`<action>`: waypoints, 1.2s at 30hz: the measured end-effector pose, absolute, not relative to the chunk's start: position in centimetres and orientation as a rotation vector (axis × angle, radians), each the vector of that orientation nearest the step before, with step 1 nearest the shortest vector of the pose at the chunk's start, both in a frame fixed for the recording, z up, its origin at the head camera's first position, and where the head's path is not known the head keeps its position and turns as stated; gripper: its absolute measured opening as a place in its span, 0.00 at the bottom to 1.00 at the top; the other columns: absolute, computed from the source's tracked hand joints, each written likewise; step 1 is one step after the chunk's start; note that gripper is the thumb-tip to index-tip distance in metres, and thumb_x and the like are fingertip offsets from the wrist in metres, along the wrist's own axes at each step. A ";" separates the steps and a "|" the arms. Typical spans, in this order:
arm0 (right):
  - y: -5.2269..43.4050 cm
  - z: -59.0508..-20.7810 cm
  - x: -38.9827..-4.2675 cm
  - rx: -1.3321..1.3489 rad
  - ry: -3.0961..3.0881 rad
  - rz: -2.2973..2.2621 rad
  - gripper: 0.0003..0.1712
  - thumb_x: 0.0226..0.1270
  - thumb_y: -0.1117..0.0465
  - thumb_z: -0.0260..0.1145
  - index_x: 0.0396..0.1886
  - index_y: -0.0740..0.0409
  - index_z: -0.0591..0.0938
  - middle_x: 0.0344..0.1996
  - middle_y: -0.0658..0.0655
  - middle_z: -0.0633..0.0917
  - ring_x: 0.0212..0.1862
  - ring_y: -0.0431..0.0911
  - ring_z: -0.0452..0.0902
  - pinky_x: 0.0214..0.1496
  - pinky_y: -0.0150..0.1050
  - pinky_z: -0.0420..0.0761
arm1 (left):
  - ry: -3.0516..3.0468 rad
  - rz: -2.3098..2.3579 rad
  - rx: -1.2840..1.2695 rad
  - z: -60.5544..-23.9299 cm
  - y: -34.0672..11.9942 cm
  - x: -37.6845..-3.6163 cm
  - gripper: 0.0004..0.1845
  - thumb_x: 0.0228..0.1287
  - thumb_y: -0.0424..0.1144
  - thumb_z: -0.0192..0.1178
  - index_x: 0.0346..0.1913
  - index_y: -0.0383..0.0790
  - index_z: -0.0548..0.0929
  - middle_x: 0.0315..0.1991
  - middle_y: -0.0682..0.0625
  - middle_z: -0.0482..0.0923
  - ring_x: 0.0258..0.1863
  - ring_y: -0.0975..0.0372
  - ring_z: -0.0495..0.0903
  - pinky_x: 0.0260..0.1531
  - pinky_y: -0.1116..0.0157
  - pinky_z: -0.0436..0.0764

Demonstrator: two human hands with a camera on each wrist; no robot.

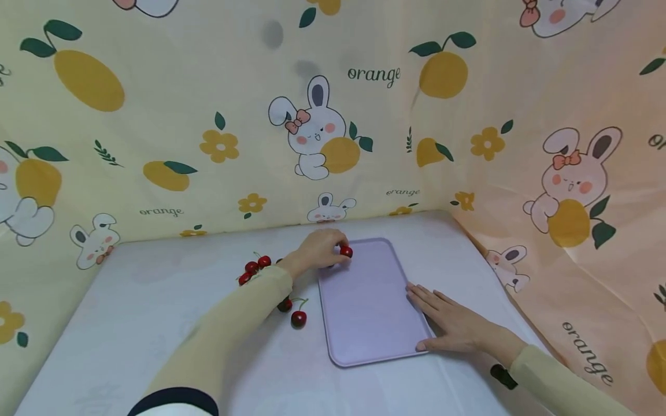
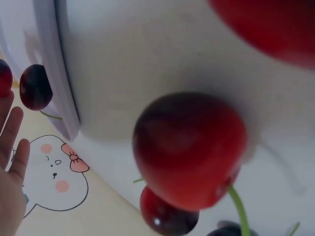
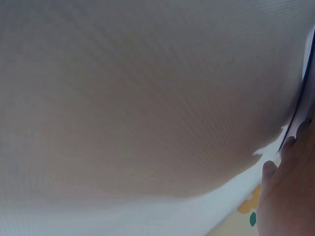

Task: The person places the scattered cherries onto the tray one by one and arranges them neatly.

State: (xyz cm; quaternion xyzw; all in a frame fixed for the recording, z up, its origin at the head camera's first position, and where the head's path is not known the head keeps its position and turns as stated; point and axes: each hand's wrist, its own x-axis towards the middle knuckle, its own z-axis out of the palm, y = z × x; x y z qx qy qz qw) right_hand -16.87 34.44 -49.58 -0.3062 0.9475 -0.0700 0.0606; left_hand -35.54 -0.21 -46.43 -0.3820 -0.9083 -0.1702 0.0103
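The white table (image 1: 156,300) lies under both your arms, with the printed cloth backdrop (image 1: 208,115) well beyond your fingertips. Between your two hands sits the lilac tray (image 1: 364,300). Your right hand (image 1: 452,326) lies flat on the tray's near right edge, fingers straight and spread, holding nothing; the right wrist view shows only the fingertips (image 3: 285,196) against the tray's rim. Your left hand (image 1: 317,249) is at the tray's far left corner, fingers curled round one red cherry (image 1: 346,252), which sits at your fingertips just over the tray's rim. Behind that hand's wrist, on the table, lie the loose cherries (image 1: 255,268); two more (image 1: 298,318) rest just beside your left forearm, close to the tray's left side. The left wrist view shows one cherry (image 2: 189,150) up close, blurred.
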 end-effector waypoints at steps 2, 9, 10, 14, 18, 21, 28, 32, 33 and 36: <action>34.4 -49.5 -17.0 -0.924 2.865 -0.197 0.64 0.64 0.21 0.59 0.84 0.58 0.53 0.84 0.58 0.52 0.82 0.57 0.50 0.80 0.55 0.53 | -2.838 -0.515 -1.180 -46.7 -0.1 -35.8 0.20 0.63 0.53 0.74 0.51 0.45 0.87 0.45 0.54 0.86 0.40 0.62 0.79 0.46 0.63 0.80; 34.4 -49.4 -16.9 -0.931 2.881 -0.209 0.64 0.63 0.21 0.60 0.84 0.58 0.54 0.84 0.58 0.52 0.82 0.56 0.51 0.80 0.53 0.53 | -2.846 -0.397 -1.154 -47.3 0.2 -36.2 0.21 0.62 0.59 0.73 0.48 0.49 0.87 0.43 0.58 0.84 0.42 0.64 0.78 0.51 0.59 0.77; 34.4 -49.4 -16.9 -0.935 2.888 -0.208 0.64 0.63 0.21 0.60 0.84 0.58 0.55 0.84 0.59 0.53 0.82 0.57 0.52 0.79 0.51 0.52 | -2.845 -0.386 -1.157 -47.2 0.3 -36.2 0.21 0.62 0.59 0.73 0.48 0.49 0.87 0.43 0.58 0.84 0.42 0.64 0.78 0.53 0.58 0.77; 34.5 -49.4 -16.8 -0.946 2.905 -0.192 0.64 0.63 0.21 0.59 0.84 0.58 0.55 0.83 0.59 0.54 0.81 0.57 0.52 0.79 0.50 0.52 | -2.853 -0.324 -1.145 -47.1 0.5 -36.2 0.21 0.62 0.61 0.73 0.46 0.49 0.87 0.39 0.58 0.83 0.42 0.64 0.78 0.54 0.57 0.76; 34.4 -49.4 -17.0 -0.924 2.892 -0.174 0.64 0.63 0.20 0.59 0.84 0.57 0.54 0.84 0.58 0.53 0.82 0.56 0.51 0.78 0.55 0.55 | -2.865 -0.289 -1.128 -47.2 0.5 -36.2 0.21 0.61 0.61 0.73 0.44 0.48 0.86 0.36 0.58 0.82 0.40 0.63 0.78 0.53 0.56 0.76; 34.3 -49.4 -17.0 -0.918 2.880 -0.178 0.65 0.62 0.20 0.60 0.84 0.57 0.54 0.84 0.58 0.53 0.82 0.56 0.51 0.78 0.57 0.56 | -2.881 -0.277 -1.124 -47.3 0.6 -36.2 0.22 0.60 0.61 0.73 0.44 0.48 0.86 0.37 0.58 0.82 0.40 0.63 0.78 0.52 0.56 0.76; 34.3 -49.5 -17.0 -0.933 2.871 -0.175 0.65 0.63 0.20 0.59 0.84 0.58 0.54 0.84 0.59 0.52 0.82 0.57 0.52 0.79 0.58 0.56 | -2.911 -0.252 -1.125 -47.7 0.8 -36.3 0.22 0.61 0.62 0.72 0.45 0.49 0.86 0.37 0.58 0.82 0.41 0.64 0.77 0.50 0.58 0.76; 34.3 -49.5 -17.0 -0.935 2.875 -0.177 0.65 0.63 0.20 0.59 0.84 0.58 0.54 0.84 0.59 0.53 0.82 0.57 0.52 0.79 0.58 0.56 | -2.914 -0.260 -1.129 -47.6 0.8 -36.2 0.22 0.61 0.62 0.72 0.44 0.49 0.85 0.37 0.58 0.81 0.41 0.63 0.77 0.51 0.57 0.76; 34.3 -49.5 -17.0 -0.934 2.876 -0.177 0.65 0.63 0.20 0.59 0.84 0.58 0.54 0.84 0.59 0.53 0.82 0.57 0.52 0.79 0.58 0.56 | -2.914 -0.265 -1.130 -47.6 0.8 -36.2 0.22 0.60 0.62 0.73 0.44 0.49 0.85 0.37 0.58 0.81 0.41 0.63 0.77 0.51 0.57 0.76; 34.3 -49.5 -16.9 -0.932 2.876 -0.180 0.65 0.63 0.20 0.59 0.84 0.58 0.54 0.84 0.59 0.53 0.82 0.57 0.52 0.79 0.57 0.56 | -2.916 -0.269 -1.132 -47.6 0.8 -36.1 0.22 0.60 0.62 0.73 0.45 0.49 0.85 0.37 0.58 0.81 0.41 0.63 0.76 0.51 0.57 0.76</action>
